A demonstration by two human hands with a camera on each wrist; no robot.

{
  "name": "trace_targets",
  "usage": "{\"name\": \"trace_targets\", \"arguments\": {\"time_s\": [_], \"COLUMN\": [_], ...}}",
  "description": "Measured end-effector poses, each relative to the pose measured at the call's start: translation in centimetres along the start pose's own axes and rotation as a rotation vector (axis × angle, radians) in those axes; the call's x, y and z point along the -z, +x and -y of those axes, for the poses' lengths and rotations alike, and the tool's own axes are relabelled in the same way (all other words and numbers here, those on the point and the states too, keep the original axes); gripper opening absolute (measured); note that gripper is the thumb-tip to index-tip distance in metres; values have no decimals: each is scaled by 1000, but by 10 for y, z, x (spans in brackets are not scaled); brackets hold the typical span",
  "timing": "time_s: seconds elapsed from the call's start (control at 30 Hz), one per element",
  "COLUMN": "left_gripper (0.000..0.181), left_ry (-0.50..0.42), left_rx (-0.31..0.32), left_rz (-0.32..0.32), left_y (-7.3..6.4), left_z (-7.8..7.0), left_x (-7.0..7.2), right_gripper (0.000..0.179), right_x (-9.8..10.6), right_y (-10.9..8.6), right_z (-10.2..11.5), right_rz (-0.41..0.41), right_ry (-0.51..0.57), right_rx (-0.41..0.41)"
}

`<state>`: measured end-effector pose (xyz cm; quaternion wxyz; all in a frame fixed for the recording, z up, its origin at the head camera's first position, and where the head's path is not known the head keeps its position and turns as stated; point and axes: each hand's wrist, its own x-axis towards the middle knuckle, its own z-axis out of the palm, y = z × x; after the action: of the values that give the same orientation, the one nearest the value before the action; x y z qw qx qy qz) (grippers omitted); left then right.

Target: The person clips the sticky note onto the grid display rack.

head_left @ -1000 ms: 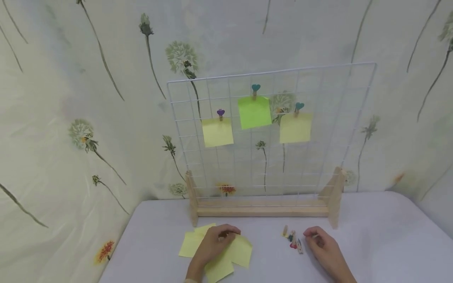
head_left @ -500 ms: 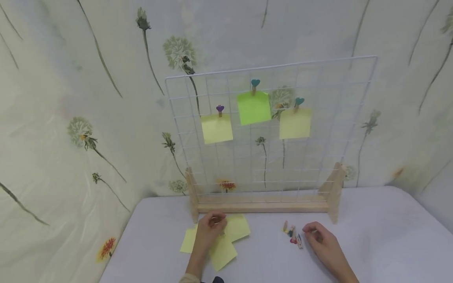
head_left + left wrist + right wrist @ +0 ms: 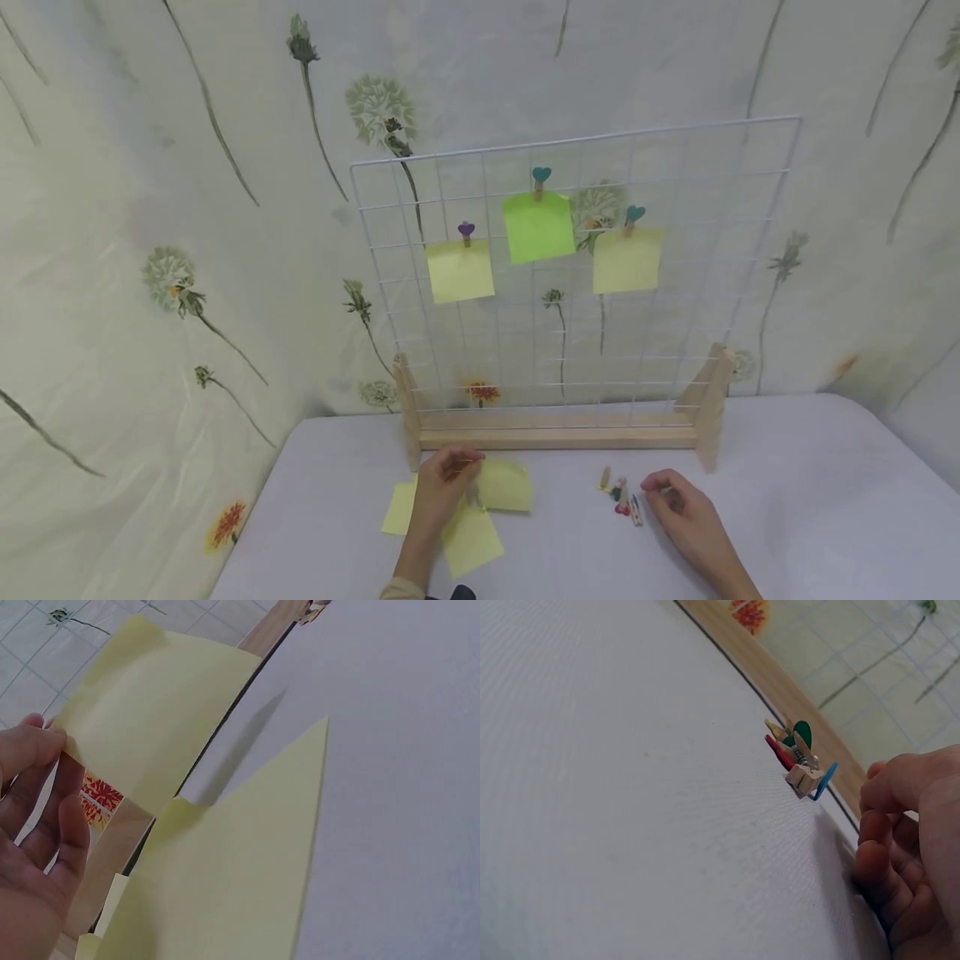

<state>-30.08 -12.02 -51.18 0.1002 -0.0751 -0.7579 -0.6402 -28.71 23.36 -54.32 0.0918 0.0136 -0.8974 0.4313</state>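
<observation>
My left hand [image 3: 441, 492] pinches a yellow sticky note [image 3: 506, 486] by its edge between thumb and fingers. In the left wrist view that note [image 3: 161, 705] stands raised above the table and casts a shadow. Below it lie other yellow notes [image 3: 472, 543], partly hidden by the hand and forearm. My right hand [image 3: 688, 518] rests on the table with loosely curled fingers and holds nothing. Just left of its fingertips is a small cluster of wooden clothespins [image 3: 804, 776] with coloured decorations in red, green, blue and yellow.
A white wire grid [image 3: 577, 329] stands upright in a wooden base [image 3: 558, 438] behind both hands. Clipped to it by heart-topped clothespins are a pale yellow note [image 3: 461, 272], a bright green note [image 3: 539, 229] and another yellow note [image 3: 627, 262]. A flowered cloth [image 3: 225, 333] hangs behind.
My left hand has moved back and slightly left, lifting the pinched note off the others and tilting it up. The right hand stays beside the clothespins. The head view has shifted slightly.
</observation>
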Motion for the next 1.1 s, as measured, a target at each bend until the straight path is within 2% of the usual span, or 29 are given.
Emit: {"name": "trace_targets", "arguments": {"time_s": [0.2, 0.4, 0.5, 0.6, 0.77, 0.93, 1.1], "left_gripper": [14, 15, 15, 14, 10, 11, 11], "left_ry": [-41, -73, -78, -86, -99, -94, -63], "left_rx": [-5, 14, -13, -32, -1, 0, -18], "left_rz": [-45, -107, -135, -171, -200, -213, -230], "left_y": [4, 3, 3, 4, 6, 11, 17], "left_z": [4, 8, 9, 7, 0, -9, -15], "left_x": [1, 3, 3, 3, 3, 1, -1], "right_gripper": [8, 7, 6, 6, 7, 13, 16], "right_x": [0, 0, -2, -3, -3, -2, -2], "right_y": [-2, -9, -11, -12, -12, -13, -10], "right_z": [-3, -5, -6, -6, -4, -3, -2], "right_rz": [-38, -62, -51, -34, 14, 62, 47], "right_ry": [5, 92, 98, 86, 85, 96, 99], "right_rx": [38, 100, 115, 102, 97, 173, 256]}}
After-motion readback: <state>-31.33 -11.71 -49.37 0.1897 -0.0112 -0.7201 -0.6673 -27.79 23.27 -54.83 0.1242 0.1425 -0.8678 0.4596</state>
